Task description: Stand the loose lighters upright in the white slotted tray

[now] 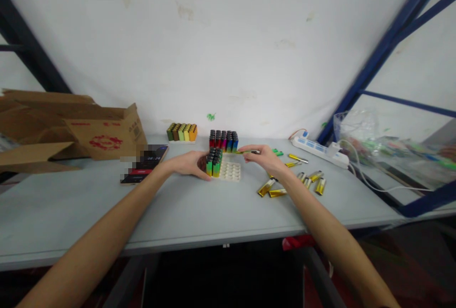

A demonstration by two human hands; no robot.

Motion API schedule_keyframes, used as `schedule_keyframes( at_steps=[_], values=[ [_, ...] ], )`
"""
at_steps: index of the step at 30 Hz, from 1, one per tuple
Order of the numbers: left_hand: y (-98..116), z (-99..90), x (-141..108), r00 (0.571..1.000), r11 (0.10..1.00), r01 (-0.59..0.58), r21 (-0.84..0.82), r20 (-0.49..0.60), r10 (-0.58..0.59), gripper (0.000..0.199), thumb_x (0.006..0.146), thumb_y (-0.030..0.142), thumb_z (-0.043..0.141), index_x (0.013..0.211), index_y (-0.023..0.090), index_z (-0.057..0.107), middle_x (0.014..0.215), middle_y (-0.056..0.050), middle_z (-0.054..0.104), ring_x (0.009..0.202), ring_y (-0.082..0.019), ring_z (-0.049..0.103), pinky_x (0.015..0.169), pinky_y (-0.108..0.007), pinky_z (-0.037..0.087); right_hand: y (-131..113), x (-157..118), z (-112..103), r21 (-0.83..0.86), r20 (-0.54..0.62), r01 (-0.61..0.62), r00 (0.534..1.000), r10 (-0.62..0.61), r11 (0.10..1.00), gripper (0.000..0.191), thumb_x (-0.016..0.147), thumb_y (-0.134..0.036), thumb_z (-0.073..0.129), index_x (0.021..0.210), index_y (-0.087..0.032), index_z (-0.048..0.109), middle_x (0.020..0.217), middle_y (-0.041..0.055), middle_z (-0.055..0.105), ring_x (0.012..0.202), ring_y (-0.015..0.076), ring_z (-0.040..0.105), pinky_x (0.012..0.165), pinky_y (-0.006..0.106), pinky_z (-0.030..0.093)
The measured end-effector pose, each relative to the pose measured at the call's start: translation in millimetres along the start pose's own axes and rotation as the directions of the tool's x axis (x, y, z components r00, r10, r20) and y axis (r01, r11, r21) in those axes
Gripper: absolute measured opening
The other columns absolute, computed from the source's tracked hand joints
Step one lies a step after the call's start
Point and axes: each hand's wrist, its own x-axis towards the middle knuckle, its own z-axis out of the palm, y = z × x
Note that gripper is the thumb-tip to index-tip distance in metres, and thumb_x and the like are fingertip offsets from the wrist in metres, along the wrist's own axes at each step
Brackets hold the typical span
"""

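Note:
A white tray (231,172) with round holes sits mid-table, its left part filled with upright green-and-yellow lighters (213,167) with black tops. My left hand (192,163) is curled around the left side of these lighters, thumb in front and fingers partly hidden behind. Just above the tray's right back edge, my right hand (259,156) pinches one lighter (245,151) held nearly level, its dark end towards the palm. Loose gold-and-silver lighters (279,193) lie about the table to the right, some partly hidden by my right forearm.
Behind stand red, purple and blue lighters (223,142) and a block of green-to-orange ones (182,132). Leftward are a phone-like device (151,159) and an open cardboard box (107,132). A power strip (320,150) with a cable lies right, near a blue frame (377,61).

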Motion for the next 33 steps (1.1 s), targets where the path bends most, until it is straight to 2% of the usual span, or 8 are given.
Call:
schedule_keyframes(
  at_steps=[5,8,12,17,19,23,28,33],
  values=[
    [1,-1.5,0,1.0,0.999,0.003,0.048,-0.021,-0.002,0.077,0.062,0.051,0.087,0.128,0.02,0.062,0.108,-0.006,0.074,0.095,-0.026,0.066,0.079,-0.031,0.05,5,0,2,0.11,-0.083,0.023,0.996,-0.014,0.994,0.04,0.069,-0.046,0.085,0.093,-0.018,0.069,0.078,0.0017,0.069,0.069,0.0138,0.061,0.072,0.032,0.053],
    [5,-0.4,-1,1.0,1.0,0.006,0.006,-0.013,-0.006,0.075,0.063,0.047,0.087,0.128,0.02,0.061,0.118,-0.007,0.072,0.103,-0.027,0.066,0.084,-0.032,0.051,4,0,9,0.073,-0.099,0.081,0.992,-0.074,0.994,0.04,0.071,-0.051,0.084,0.084,-0.018,0.064,0.067,-0.003,0.06,0.062,0.0118,0.054,0.063,0.028,0.046],
    [11,2.3,-1,1.0,0.998,0.003,-0.059,0.016,-0.002,0.076,0.065,0.043,0.086,0.131,0.021,0.058,0.126,-0.007,0.07,0.108,-0.027,0.065,0.089,-0.033,0.051,0,-2,20,0.046,-0.018,0.114,0.993,-0.113,0.992,0.04,0.082,-0.057,0.073,0.081,-0.019,0.061,0.074,-0.0017,0.059,0.068,0.0127,0.054,0.064,0.028,0.047],
    [10,3.8,-1,0.998,0.998,0.043,0.053,-0.037,-0.041,0.074,0.063,0.05,0.086,0.125,0.019,0.061,0.101,-0.003,0.073,0.085,-0.022,0.066,0.071,-0.029,0.049,0,-7,30,0.191,0.081,-0.011,0.997,-0.005,0.982,0.045,0.083,-0.064,0.068,0.089,-0.023,0.05,0.084,-0.0002,0.064,0.069,0.014,0.059,0.064,0.031,0.055],
    [7,4.1,0,0.998,0.997,0.037,0.074,-0.049,-0.033,0.074,0.062,0.052,0.085,0.124,0.02,0.061,0.098,-0.003,0.073,0.083,-0.022,0.066,0.07,-0.029,0.048,0,-8,31,0.183,0.107,-0.004,0.994,-0.016,0.983,0.046,0.084,-0.065,0.067,0.092,-0.025,0.047,0.076,-0.0041,0.059,0.058,0.0111,0.053,0.053,0.026,0.049],
    [-1,4.0,2,0.998,0.995,0.004,0.095,-0.06,0.002,0.076,0.061,0.054,0.085,0.125,0.02,0.061,0.104,-0.005,0.073,0.087,-0.024,0.066,0.073,-0.03,0.048,2,-7,30,0.179,0.074,-0.006,0.997,-0.007,0.984,0.048,0.087,-0.069,0.059,0.082,-0.024,0.043,0.062,-0.0092,0.034,0.047,0.0072,0.029,0.041,0.02,0.025],
    [-6,2.7,2,0.997,0.993,-0.015,0.121,-0.067,0.024,0.076,0.062,0.056,0.084,0.125,0.02,0.06,0.102,-0.005,0.073,0.085,-0.024,0.065,0.07,-0.03,0.047,9,-5,24,-0.025,-0.099,0.038,0.994,-0.04,0.999,0.057,0.088,-0.072,0.051,0.063,-0.023,0.036,0.055,-0.0068,0.031,0.047,0.0091,0.027,0.045,0.025,0.023],
    [-5,1.5,2,0.998,0.992,-0.007,0.129,-0.066,0.016,0.078,0.061,0.055,0.084,0.126,0.021,0.059,0.098,-0.004,0.073,0.084,-0.024,0.065,0.069,-0.03,0.047,19,-3,19,-0.27,-0.226,0.06,0.966,-0.124,0.961,0.051,0.089,-0.059,0.05,0.055,-0.023,0.038,0.05,-0.0047,0.035,0.049,0.0109,0.032,0.049,0.027,0.025]
  ],
)
